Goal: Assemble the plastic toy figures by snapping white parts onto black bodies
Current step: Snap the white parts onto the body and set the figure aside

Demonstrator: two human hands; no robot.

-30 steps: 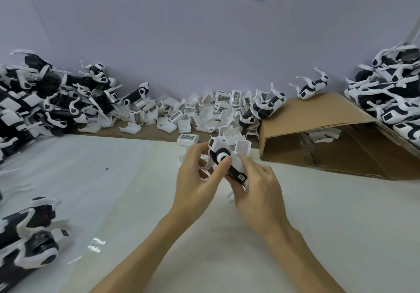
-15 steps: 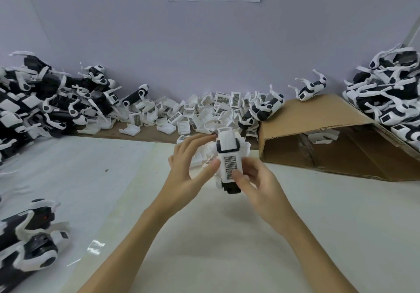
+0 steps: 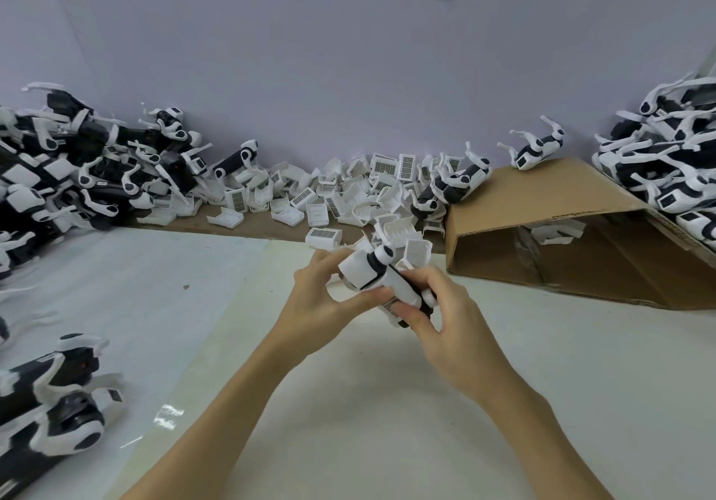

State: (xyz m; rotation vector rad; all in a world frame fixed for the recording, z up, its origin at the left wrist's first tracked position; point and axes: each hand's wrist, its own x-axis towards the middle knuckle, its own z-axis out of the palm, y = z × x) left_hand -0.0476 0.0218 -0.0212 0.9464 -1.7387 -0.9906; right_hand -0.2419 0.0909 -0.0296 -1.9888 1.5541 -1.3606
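Fingers (image 3: 416,311) of both hands curled around black-and-white toy figure (image 3: 377,278), held above table (image 3: 387,402), white shell apparently seated

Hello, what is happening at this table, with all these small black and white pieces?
A person is assembling plastic toy figures. Both hands hold one figure above the white table: the left hand grips its white front part, the right hand grips the black rear. Loose white parts lie along the wall. Piles of figures sit at the left and right, and a cardboard box lies on its side.
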